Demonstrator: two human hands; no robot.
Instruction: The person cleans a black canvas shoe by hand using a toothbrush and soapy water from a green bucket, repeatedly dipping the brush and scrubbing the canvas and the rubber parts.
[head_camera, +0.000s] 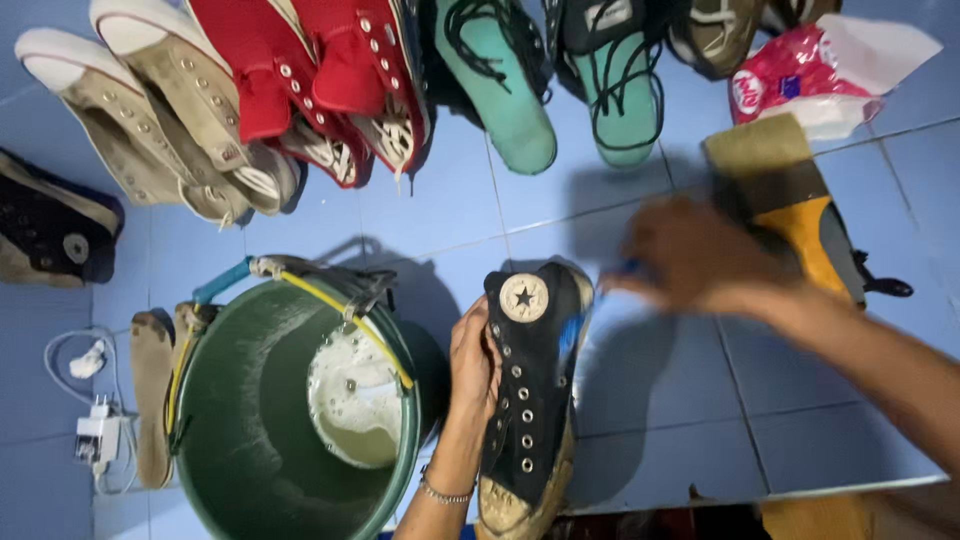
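My left hand (474, 365) has its fingers clamped on the black sneaker (530, 390), just right of the green bucket (250, 430). My right hand (690, 255), blurred, hovers beyond the sneaker's heel; its fingers I cannot tell.

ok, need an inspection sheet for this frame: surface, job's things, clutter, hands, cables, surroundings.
Surface: blue tiled floor, looks wet in places.
Job's things: black high-top sneaker, upright on its dirty sole; green bucket with foamy water beside it.
Clutter: beige sneakers, red sneakers, teal sneakers, another black sneaker, insoles, pink-and-white plastic bag, yellow-and-grey object.
Hands: left hand grips the black high-top sneaker's side; right hand blurred, something blue at the fingertips, unclear.
Cables: white charger and cable on the floor near the bucket.
Surroundings: nothing seen.
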